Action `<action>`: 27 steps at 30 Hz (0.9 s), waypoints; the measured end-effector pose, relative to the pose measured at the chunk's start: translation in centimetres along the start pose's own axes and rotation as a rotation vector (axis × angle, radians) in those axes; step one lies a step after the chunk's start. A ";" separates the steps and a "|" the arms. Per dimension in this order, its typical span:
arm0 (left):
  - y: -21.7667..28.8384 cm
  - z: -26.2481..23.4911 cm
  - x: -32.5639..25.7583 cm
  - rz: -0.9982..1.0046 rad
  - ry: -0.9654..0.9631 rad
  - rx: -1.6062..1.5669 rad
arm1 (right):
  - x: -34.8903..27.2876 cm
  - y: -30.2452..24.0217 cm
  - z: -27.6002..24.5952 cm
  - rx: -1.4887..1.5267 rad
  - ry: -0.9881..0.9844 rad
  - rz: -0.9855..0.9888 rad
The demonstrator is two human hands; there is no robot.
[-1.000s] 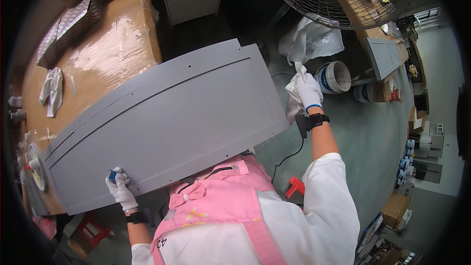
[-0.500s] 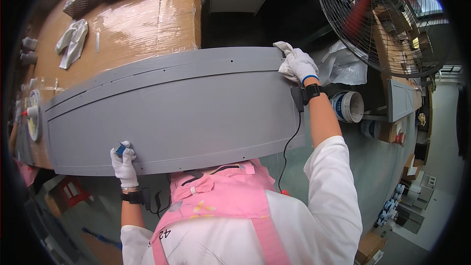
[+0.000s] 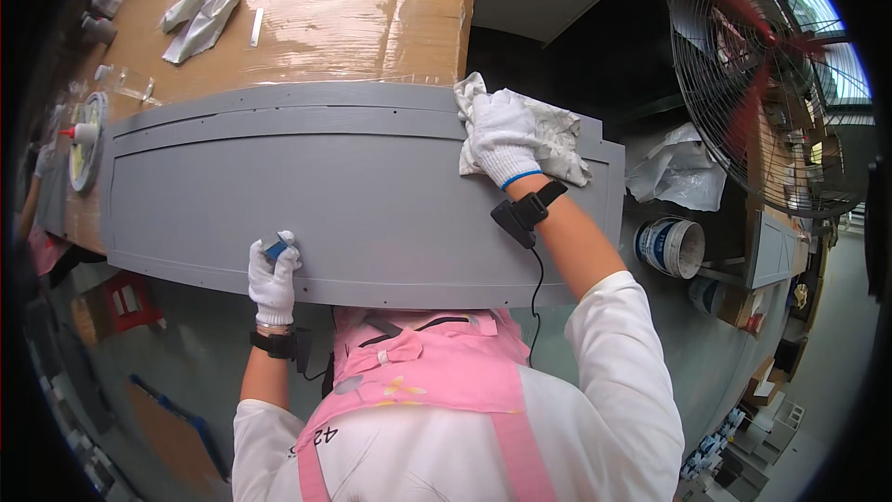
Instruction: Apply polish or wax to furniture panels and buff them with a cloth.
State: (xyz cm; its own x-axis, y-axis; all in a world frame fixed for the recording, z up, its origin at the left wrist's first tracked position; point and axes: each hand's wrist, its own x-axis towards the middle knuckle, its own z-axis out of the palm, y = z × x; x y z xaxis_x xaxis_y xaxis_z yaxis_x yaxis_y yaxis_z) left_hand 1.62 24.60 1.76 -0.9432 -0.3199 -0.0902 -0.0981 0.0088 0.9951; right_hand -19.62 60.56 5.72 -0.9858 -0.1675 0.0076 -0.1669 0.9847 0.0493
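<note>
A long grey panel (image 3: 372, 195) with a raised border strip and small holes lies across in front of me. My right hand (image 3: 505, 135), in a white knit glove, presses a crumpled white cloth (image 3: 556, 144) onto its far edge, right of the middle. The fingers are partly hidden, closed over the cloth. My left hand (image 3: 272, 284), gloved too, is at the panel's near edge, left of the middle. Its fingers are closed round a small blue block (image 3: 276, 246), whose exact kind I cannot make out.
Beyond the panel stands a brown, film-wrapped work surface (image 3: 325, 28) with a white rag (image 3: 203, 19). A bottle with a red tip (image 3: 84, 134) stands at the left. To the right are a large fan (image 3: 767, 84), a plastic bag (image 3: 678, 172) and a white bucket (image 3: 671, 247).
My right hand has slid left along the far edge with the cloth, which is now spread wider. My left hand still grips the blue block. The whole view has shifted.
</note>
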 end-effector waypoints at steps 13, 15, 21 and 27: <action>2.2 -7.0 2.9 -0.033 -0.056 -0.246 | 7.1 -20.0 -3.0 0.230 -0.005 -0.403; 2.0 -13.4 6.0 -0.023 0.058 -0.224 | 6.5 -17.6 -1.9 0.301 0.185 -0.467; 1.1 -30.4 13.1 0.086 0.213 0.049 | 5.8 -20.1 -0.9 0.171 0.321 -0.333; -0.1 -33.9 15.7 0.059 0.170 -0.055 | 10.1 -37.3 -1.7 0.207 0.208 -0.354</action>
State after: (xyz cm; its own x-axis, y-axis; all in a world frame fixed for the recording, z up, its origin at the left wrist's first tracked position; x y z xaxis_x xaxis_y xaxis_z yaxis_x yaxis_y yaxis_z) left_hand -2.44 -12.55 1.61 -0.8793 -0.4755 -0.0280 -0.0222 -0.0177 0.9996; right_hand -23.30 22.11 5.67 -0.8472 -0.4802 0.2273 -0.5130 0.8506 -0.1154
